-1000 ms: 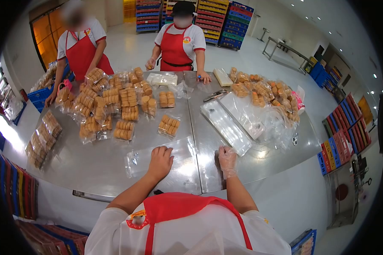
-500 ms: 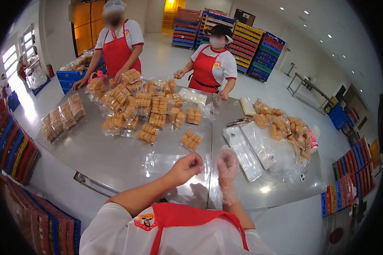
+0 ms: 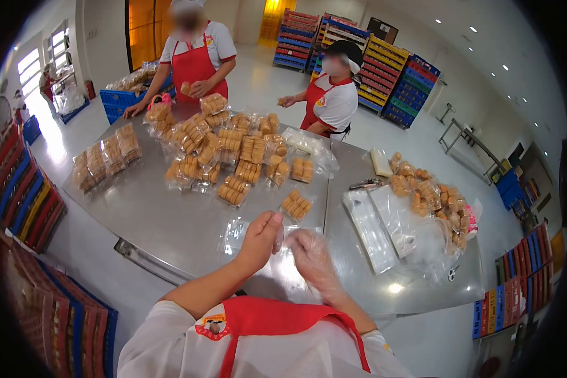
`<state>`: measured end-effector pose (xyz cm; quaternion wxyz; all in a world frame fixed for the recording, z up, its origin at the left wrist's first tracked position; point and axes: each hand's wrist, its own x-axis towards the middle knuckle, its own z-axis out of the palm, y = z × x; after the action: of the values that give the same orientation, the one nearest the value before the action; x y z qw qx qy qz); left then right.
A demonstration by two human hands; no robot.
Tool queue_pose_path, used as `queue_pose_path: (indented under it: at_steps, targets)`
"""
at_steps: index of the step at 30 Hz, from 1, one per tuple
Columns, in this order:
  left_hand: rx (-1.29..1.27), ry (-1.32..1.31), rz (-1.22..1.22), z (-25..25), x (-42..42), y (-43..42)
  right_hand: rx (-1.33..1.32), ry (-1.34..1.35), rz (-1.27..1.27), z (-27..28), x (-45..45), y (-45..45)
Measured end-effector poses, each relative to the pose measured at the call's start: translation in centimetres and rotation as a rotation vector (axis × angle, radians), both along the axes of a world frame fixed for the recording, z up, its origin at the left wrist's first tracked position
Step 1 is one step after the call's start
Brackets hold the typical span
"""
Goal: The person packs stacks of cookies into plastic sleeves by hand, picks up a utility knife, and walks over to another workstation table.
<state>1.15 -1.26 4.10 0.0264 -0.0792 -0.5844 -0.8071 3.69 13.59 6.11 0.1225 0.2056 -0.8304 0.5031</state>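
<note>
My bare left hand (image 3: 259,240) is raised over the near part of the metal table (image 3: 164,220), its fingers curled together. Close beside it on the right, my right hand (image 3: 312,257) wears a clear plastic glove and is closed too. Whatever lies between the fingertips is too small to make out. Flat clear bags (image 3: 234,234) lie partly behind my left hand. Just beyond my hands lies a packet of round biscuits (image 3: 295,205), with a pile of similar packets (image 3: 230,143) farther back.
Packets stand in a row (image 3: 107,157) at the left. On the right are a clear-film stack (image 3: 370,232), scissors (image 3: 453,273) and bagged biscuits (image 3: 444,195). Two co-workers (image 3: 198,60) (image 3: 329,97) stand across the table. Stacked crates (image 3: 411,90) are behind.
Both hands have lifted off the table and come together, fingers curled. The view has swung left. The co-worker in the black cap has turned sideways; the other now holds a biscuit packet.
</note>
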Motion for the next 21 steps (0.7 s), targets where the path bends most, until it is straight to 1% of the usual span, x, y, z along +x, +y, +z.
queue_pose_path:
  at_steps: [1, 2, 5, 6, 7, 8, 9, 10, 11, 12, 15, 18, 21]
  targets:
    - [0.002, -0.007, 0.001, 0.1, 0.1, 0.0, 0.160, 0.134, -0.103, 0.7, -0.4, -0.2]
    - [0.003, -0.015, 0.002, 0.0, 0.2, -0.1, 0.088, -0.100, -0.032, 2.0, 0.3, -0.3]
    - [-0.015, -0.026, -0.033, -0.7, -0.1, 0.1, -0.016, -0.386, 0.415, 3.1, 0.7, 0.1]
    - [0.036, -0.089, -0.146, -0.5, -0.3, -0.4, -0.087, -0.327, 0.252, 1.8, 0.3, 0.1]
    - [0.094, -0.155, -0.256, -0.3, -0.4, -1.1, 0.062, -0.119, 0.202, 2.5, -0.7, 0.8]
    - [0.158, -0.223, -0.364, 0.0, -0.5, -1.4, 0.147, -0.008, 0.085, 1.9, -1.3, 1.7]
    - [0.185, -0.236, -0.386, 0.6, -0.4, -1.4, 0.233, 0.099, -0.032, 1.2, -1.9, 2.3]
    - [0.210, -0.258, -0.411, 1.4, -0.2, -1.4, 0.276, 0.144, -0.032, 1.9, -1.9, 2.4]
    - [0.232, -0.296, -0.442, 1.4, 0.1, -1.3, 0.315, 0.174, -0.038, 2.8, -1.4, 2.4]
    - [0.244, -0.223, -0.545, 0.9, -0.2, -1.6, 0.355, 0.208, -0.047, 3.6, -0.9, 2.4]
    - [0.281, -0.148, -0.592, 1.4, 0.6, -1.3, 0.299, 0.227, -0.018, 4.8, -0.5, 2.3]
    - [0.307, -0.160, -0.636, 1.8, 1.3, -1.5, 0.243, 0.207, -0.038, 5.4, 0.5, 2.2]
    - [0.300, -0.093, -0.686, 2.1, 1.6, -1.8, 0.126, 0.147, -0.018, 5.8, 1.2, 2.1]
